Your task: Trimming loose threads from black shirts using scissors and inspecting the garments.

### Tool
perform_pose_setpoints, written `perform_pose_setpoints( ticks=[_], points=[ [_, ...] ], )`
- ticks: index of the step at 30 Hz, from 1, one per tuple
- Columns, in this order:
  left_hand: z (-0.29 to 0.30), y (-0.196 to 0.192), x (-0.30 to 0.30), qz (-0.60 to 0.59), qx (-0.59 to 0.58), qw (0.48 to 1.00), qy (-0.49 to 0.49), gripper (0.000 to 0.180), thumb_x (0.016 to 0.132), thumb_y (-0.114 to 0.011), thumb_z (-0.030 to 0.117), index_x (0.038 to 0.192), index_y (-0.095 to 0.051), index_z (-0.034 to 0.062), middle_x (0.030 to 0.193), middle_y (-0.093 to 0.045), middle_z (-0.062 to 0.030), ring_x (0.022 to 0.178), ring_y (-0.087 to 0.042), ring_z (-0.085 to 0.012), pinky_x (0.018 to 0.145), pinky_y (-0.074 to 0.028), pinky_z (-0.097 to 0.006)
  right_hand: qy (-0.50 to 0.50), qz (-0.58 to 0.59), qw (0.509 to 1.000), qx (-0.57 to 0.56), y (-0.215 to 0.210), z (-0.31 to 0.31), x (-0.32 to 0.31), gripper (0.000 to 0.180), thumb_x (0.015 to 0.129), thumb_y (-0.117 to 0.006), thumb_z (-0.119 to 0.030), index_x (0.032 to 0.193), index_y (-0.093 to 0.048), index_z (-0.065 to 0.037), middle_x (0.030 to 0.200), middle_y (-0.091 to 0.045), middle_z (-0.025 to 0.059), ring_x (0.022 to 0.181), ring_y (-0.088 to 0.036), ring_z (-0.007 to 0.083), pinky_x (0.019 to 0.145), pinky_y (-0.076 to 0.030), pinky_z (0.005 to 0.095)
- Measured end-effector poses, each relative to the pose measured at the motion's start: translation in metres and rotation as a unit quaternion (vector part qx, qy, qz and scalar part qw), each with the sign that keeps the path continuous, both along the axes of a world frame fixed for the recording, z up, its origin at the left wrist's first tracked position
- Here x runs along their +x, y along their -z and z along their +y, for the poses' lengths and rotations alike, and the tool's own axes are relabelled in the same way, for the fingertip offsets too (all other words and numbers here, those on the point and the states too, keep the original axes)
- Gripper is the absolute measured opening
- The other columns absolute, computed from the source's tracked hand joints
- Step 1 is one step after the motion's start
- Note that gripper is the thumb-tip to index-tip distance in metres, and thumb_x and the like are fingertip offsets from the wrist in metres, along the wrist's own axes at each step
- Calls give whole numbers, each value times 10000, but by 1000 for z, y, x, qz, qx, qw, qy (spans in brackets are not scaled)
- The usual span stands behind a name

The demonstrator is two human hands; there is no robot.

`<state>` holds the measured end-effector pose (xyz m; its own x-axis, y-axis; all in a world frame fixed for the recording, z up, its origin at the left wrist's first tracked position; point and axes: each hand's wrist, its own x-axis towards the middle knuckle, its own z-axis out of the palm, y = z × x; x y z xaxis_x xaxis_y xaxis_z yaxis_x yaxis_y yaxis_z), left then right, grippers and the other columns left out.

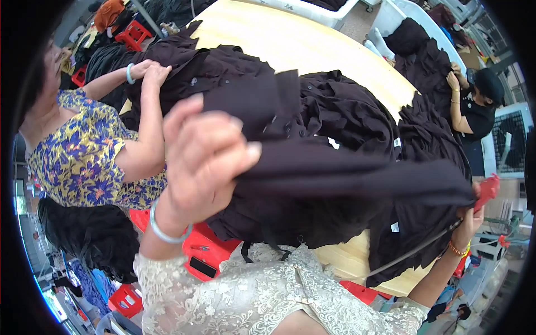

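My left hand [204, 159] is raised close up, a little blurred, with fingers curled at the near end of a dark garment [346, 173]. That cloth stretches across to my right hand [472, 218], which grips its far end. Beside the right fingers is a red piece [488, 192] whose kind I cannot make out. A thin grey rod or strip [413, 254] slants from near my right hand down to the table edge. More dark buttoned garments [346, 106] lie heaped under the stretched cloth.
A pale wooden table [245, 28] carries the garments. One person [89, 145] at the left handles dark cloth; another [474, 109] works at the far right. White bins [318, 11] stand behind. Near me are a phone [202, 267] and small snips [199, 247] on a red surface.
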<state>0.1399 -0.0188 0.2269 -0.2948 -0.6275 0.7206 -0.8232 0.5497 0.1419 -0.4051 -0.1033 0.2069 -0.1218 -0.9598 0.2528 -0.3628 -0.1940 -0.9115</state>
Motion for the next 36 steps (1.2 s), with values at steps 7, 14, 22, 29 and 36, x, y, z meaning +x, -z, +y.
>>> perform_pose_setpoints(
  ticks=[7, 14, 22, 29, 36],
  points=[
    [140, 169, -4, -60, 424, 903, -32, 105, 703, -601, 53, 791, -641, 96, 853, -550, -60, 914, -534, -243, 919, -358, -446, -197, 210, 877, 384, 95, 96, 40, 336, 705, -743, -19, 1025, -641, -2, 863, -627, 51, 790, -572, 114, 730, -478, 276],
    [124, 191, -31, 264, 458, 835, -153, 124, 775, -704, 96, 843, -632, 22, 851, -598, -108, 868, -583, -291, 799, -449, -387, -68, 453, 850, 260, 117, 103, 79, 211, 857, -640, -176, 839, -549, 13, 787, -607, 271, 768, -604, 449, 648, -470, 501],
    [56, 218, -38, 250, 455, 829, -209, 399, 720, -753, 142, 1076, -592, 59, 932, -620, -101, 908, -588, -288, 840, -461, -401, -163, 429, 876, 145, 89, 85, 167, 186, 844, -640, -66, 964, -509, -12, 1104, -497, 205, 836, -595, 439, 662, -501, 479],
    [45, 236, -41, 574, 537, 590, -187, 403, 715, -833, 142, 988, -595, -35, 815, -630, -35, 708, -576, -75, 619, -480, -218, -264, 342, 861, 268, 99, 91, 199, 293, 825, -687, -144, 1022, -486, -65, 807, -623, 157, 758, -636, 371, 640, -490, 445],
    [38, 241, -42, 630, 522, 559, -136, 210, 760, -784, 98, 862, -658, -35, 809, -660, -22, 701, -579, -68, 642, -477, -210, -375, 334, 839, 208, 106, 70, 210, 307, 802, -671, -78, 1046, -490, -32, 840, -625, 152, 819, -616, 350, 752, -480, 428]
  ],
)
